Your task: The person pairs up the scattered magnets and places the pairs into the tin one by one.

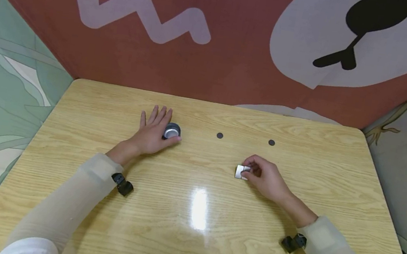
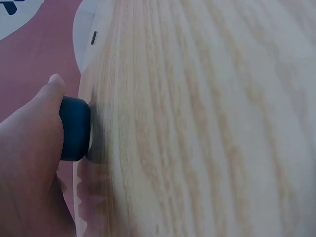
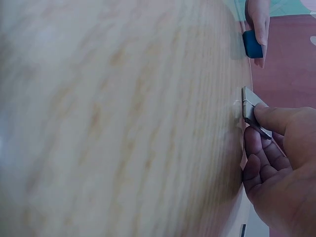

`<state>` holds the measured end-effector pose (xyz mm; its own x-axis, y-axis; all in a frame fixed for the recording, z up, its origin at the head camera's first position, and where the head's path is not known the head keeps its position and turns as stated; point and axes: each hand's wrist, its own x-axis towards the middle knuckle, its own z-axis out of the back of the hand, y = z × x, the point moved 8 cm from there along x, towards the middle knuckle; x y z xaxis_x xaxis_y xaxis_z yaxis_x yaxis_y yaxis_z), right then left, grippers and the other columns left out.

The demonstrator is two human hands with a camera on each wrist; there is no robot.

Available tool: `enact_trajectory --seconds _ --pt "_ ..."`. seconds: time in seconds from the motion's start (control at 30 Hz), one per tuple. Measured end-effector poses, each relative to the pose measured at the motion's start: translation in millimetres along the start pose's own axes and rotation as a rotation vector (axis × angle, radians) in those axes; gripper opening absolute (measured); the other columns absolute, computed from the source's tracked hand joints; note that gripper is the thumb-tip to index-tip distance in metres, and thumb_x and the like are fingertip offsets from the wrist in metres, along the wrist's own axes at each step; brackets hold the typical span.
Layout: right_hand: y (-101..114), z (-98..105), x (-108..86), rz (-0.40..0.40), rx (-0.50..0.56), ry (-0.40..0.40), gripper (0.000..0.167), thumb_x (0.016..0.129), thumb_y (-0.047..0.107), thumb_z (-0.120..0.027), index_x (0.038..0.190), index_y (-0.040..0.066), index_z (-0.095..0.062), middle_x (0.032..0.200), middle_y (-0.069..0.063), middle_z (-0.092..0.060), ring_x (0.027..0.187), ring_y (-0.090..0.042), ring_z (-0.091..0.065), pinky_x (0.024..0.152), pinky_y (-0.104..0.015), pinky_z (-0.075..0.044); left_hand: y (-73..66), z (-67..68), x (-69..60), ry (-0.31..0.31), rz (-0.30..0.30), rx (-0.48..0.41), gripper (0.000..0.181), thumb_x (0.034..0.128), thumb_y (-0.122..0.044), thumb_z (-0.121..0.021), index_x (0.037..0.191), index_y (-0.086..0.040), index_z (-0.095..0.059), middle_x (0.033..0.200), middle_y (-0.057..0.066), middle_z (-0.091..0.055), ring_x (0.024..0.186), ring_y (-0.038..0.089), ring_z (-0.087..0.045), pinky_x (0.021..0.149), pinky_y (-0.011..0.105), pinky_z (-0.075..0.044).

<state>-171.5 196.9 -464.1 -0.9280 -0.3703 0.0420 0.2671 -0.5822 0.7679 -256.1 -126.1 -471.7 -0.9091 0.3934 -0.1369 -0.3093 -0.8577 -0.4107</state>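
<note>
On a wood table [image 1: 154, 242], toward the far edge and left of middle, left hand [image 1: 150, 136] with fingers spread wide; right of middle, farther from that edge, right hand [image 1: 266, 179] with fingers pinching. Between left thumb and forefinger, dark cylinder [image 1: 172, 131]; in the right pinch, pale case [image 1: 239, 172], possibly touching the table. Near the far edge, right of the cylinder, two discs [image 1: 219, 135]. Probably best to steady the cylinder and keep the pinch square.
</note>
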Motion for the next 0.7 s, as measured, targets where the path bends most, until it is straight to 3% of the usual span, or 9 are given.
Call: enact_trajectory --seconds 0.7 --pt "-1.8 5.0 6.8 -0.098 0.083 0.002 0.008 0.095 0.002 -0.07 0.102 0.005 -0.071 0.092 -0.004 -0.07 0.077 -0.017 -0.061 0.064 -0.024 -0.05 1.1 -2.1 0.8 0.006 0.002 -0.021 0.102 0.0975 -0.068 -0.05 0.164 -0.008 -0.002 0.169 0.02 0.002 0.154 0.038 0.014 0.115 0.064 0.017"
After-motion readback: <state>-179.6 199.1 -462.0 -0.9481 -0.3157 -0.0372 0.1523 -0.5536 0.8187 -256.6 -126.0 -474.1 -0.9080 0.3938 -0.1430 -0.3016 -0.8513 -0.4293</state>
